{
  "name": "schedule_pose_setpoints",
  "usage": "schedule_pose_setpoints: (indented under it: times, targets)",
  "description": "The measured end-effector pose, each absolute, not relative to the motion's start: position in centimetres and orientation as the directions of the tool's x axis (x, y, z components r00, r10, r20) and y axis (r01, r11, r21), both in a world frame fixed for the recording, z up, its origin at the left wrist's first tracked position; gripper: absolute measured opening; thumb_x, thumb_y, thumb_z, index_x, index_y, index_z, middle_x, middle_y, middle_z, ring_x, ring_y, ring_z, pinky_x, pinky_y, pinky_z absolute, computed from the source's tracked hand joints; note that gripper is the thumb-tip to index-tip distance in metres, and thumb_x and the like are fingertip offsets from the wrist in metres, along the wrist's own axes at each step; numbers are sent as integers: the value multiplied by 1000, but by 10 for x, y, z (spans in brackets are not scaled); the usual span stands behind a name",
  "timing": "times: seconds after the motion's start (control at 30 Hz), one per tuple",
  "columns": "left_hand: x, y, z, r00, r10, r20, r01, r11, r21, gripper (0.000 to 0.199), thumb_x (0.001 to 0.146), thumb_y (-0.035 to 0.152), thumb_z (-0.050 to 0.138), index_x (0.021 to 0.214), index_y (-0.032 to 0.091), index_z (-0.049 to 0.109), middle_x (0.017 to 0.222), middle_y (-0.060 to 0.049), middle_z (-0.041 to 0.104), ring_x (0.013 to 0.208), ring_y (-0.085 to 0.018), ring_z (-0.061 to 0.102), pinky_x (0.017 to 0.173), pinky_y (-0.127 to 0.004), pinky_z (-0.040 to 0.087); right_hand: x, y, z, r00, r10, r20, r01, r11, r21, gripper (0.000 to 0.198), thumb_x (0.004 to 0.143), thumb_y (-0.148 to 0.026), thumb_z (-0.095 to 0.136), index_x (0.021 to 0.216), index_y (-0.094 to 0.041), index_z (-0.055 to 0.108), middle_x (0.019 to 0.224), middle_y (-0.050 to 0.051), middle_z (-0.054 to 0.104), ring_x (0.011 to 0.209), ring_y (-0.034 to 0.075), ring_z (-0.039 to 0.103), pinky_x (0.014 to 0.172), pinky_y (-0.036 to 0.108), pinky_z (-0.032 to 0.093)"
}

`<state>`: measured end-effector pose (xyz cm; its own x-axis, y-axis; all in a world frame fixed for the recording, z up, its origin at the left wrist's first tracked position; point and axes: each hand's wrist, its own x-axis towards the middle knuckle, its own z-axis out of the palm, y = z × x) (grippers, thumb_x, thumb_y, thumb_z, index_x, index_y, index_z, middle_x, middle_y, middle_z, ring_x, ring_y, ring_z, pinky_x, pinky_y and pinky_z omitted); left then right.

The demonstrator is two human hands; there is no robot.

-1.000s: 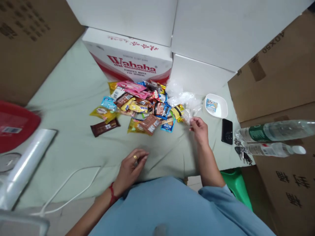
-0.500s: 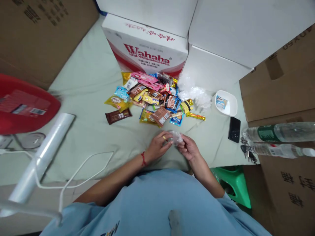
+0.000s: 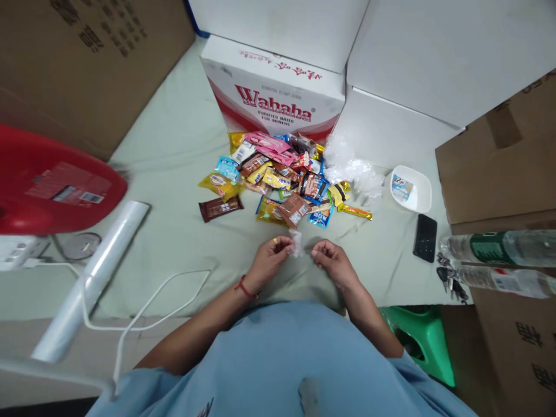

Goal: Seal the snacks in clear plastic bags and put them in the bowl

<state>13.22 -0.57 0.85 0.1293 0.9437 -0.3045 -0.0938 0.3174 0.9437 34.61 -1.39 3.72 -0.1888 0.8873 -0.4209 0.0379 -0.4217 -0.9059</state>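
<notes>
Between finger and thumb, my left hand (image 3: 270, 260) pinches a small crumpled clear plastic bag (image 3: 297, 243). To its right, my right hand (image 3: 335, 263) is apart from the bag, thumb and fingertips pressed together; whether anything is in them I cannot make out. Just beyond both hands lies a heap of wrapped snacks (image 3: 278, 178), with a brown packet (image 3: 294, 209) at its near side. A dark brown bar (image 3: 220, 208) lies at the heap's left. Beside it on the right is a pile of clear plastic bags (image 3: 351, 168).
A Wahaha carton (image 3: 273, 98) stands behind the snacks. At right are a white bowl (image 3: 423, 194) holding one packet, a black phone (image 3: 424, 238), keys (image 3: 452, 284) and plastic bottles (image 3: 512, 248). Leftward lie a plastic roll (image 3: 99, 272), a white cable (image 3: 143, 313) and a red container (image 3: 56, 185).
My right hand has come off the clear plastic bag and moved apart to the right. The bag now hangs from my left hand alone. The view has shifted slightly.
</notes>
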Motion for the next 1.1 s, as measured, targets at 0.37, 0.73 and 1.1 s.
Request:
schedule_pose_setpoints:
  times: [0.37,0.73,1.1]
  targets:
    - [145,-10,29,189,926,-326,-146,355,924,42,81,59,78,83,18,69,75,1,64,68,-12,49,64,-26,38,342,-12,46,-211,941,-265,87,-252,-964,35,83,-54,83,93,-23,70,81,0,65,73,16,57,69,28,44]
    - [135,-10,19,217,869,-444,-528,487,696,34,67,36,90,84,20,65,81,1,65,75,-13,59,71,-26,49,376,-12,42,-71,903,-423,-317,-422,-849,44,69,-53,95,82,-23,66,68,-4,58,59,11,48,59,25,39]
    - [144,-6,20,251,830,-498,-320,557,766,51,65,57,90,86,19,65,81,-2,69,69,-15,63,66,-29,54,384,-15,48,-273,931,-244,28,-246,-969,40,80,-60,85,82,-23,70,80,1,66,74,17,57,73,31,46]
